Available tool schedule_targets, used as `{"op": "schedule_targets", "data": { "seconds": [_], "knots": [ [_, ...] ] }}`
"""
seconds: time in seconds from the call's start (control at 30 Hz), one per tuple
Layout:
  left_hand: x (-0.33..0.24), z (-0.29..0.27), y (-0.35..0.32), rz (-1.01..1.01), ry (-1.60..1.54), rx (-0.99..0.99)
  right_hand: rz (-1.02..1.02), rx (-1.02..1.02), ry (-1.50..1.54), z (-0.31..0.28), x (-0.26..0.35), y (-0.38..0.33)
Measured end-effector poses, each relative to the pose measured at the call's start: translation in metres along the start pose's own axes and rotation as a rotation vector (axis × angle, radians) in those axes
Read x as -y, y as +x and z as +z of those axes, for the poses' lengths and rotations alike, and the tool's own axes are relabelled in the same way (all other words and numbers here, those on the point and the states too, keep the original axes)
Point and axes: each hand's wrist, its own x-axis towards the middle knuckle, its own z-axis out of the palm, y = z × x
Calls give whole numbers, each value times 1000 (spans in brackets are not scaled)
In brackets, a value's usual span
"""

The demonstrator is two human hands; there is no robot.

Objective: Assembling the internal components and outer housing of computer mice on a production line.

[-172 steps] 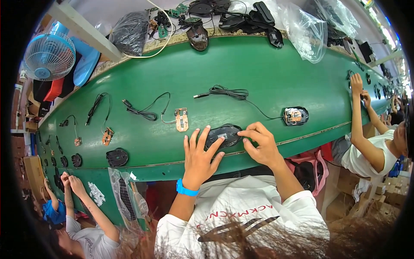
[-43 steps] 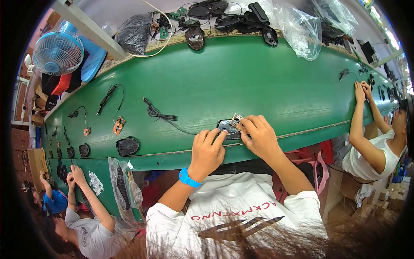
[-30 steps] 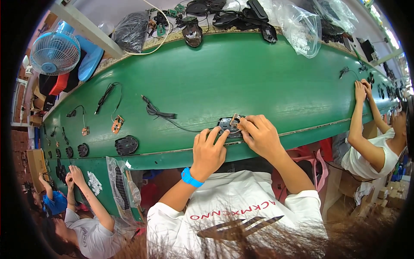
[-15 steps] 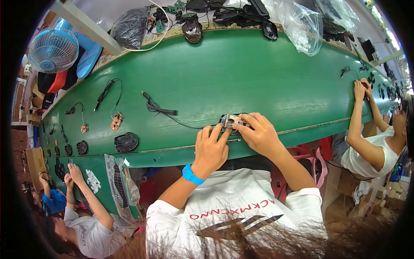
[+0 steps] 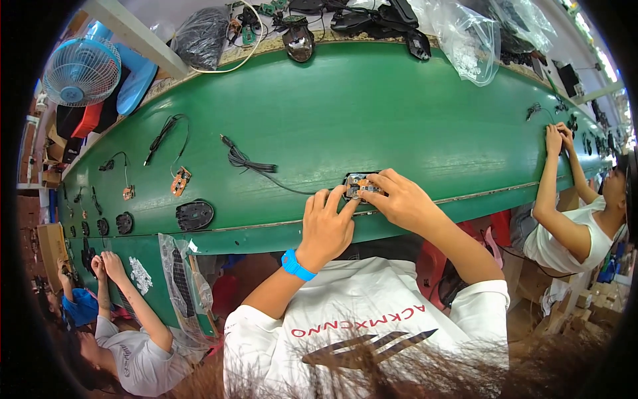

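Note:
Near the front edge of the green belt lies a black mouse base (image 5: 346,178) with a circuit board (image 5: 357,182) in it. My left hand (image 5: 325,225), with a blue band on the wrist, closes its fingertips on the near left side of the base. From the right, my right hand (image 5: 407,201) grips the board with thumb and fingers, hiding its right end. A black cable (image 5: 249,161), bundled in loops, runs from the board's left side out onto the belt.
More mouse bases (image 5: 195,216) and orange boards with cables (image 5: 180,181) lie to the left. Beyond the belt stand a blue fan (image 5: 82,72), a black mouse (image 5: 298,41) and a clear bag of small white parts (image 5: 467,50). Co-workers sit left and right (image 5: 565,219).
The circuit board now sits flatter and lower within the mouse base. My right hand's fingers have shifted slightly on it, while my left hand stays nearly in place.

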Motion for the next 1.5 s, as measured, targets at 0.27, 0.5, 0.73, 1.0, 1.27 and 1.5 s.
{"op": "schedule_targets", "data": {
  "seconds": [0.27, 0.5, 0.73, 1.0, 1.27, 1.5],
  "knots": [
    [5, -5, -5, 6, -168, 13, -11, 109, -59, -5, -4, 1],
    [9, -8, -6, 50, -165, 56, -76, 144, -124, -5, -8, -3],
    [4, -8, -4, 12, -181, 66, 12, 170, -120, 0, -2, -10],
    [3, -13, 4, 14, -94, 100, 98, 175, -66, 0, 4, -19],
    [7, -6, 29, 145, 0, 148, 104, 104, 31, -7, -6, -26],
    [4, -4, 34, 163, -20, 173, 130, -17, 26, -17, -17, -53]
  ]
}}
